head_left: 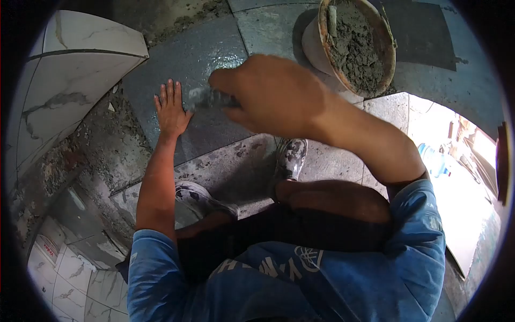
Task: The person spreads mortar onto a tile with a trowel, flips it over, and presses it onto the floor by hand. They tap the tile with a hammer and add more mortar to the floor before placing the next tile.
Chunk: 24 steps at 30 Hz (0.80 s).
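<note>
I see the left hand (171,116) flat on the grey tile (210,127), fingers (170,92) spread; right hand (276,95) seemingly gripping a blurred object (201,100), bucket (313,47) far right.

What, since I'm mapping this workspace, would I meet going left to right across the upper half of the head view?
Marbled wall tiles, left hand, right hand, bucket of grey mix, bluish container.

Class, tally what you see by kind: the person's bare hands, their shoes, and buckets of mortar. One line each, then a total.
Hands: 2, left hand and right hand
Shoes: 2, left shoe and right shoe
Bucket: 1
Total: 5
</note>
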Each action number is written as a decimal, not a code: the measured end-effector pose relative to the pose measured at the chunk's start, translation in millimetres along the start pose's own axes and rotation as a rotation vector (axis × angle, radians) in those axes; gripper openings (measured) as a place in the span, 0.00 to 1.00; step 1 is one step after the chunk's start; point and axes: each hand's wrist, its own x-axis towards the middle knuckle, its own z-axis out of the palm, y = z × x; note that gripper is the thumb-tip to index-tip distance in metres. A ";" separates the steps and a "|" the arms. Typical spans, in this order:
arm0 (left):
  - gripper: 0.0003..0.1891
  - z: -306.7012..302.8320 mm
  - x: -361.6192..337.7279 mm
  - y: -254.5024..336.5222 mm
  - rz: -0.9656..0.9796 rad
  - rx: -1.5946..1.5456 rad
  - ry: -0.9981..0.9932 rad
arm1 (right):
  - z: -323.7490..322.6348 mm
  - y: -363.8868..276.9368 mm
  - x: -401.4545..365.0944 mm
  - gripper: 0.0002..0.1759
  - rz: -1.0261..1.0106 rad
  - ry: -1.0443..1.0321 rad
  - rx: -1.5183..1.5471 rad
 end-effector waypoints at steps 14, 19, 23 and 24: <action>0.61 8.1 0.8 -7.2 0.064 -0.341 0.151 | -20.5 9.5 30.7 0.09 -0.165 0.280 -0.112; 0.70 -4.9 2.2 -10.8 0.056 -0.403 0.036 | -16.0 9.6 58.1 0.10 -0.144 0.358 -0.076; 0.75 -7.0 2.3 -12.7 0.073 -0.409 -0.018 | -19.5 7.0 63.5 0.12 -0.064 0.224 -0.108; 0.75 -7.6 2.8 -13.0 0.069 -0.409 -0.009 | -28.0 7.3 63.7 0.13 -0.051 0.232 -0.098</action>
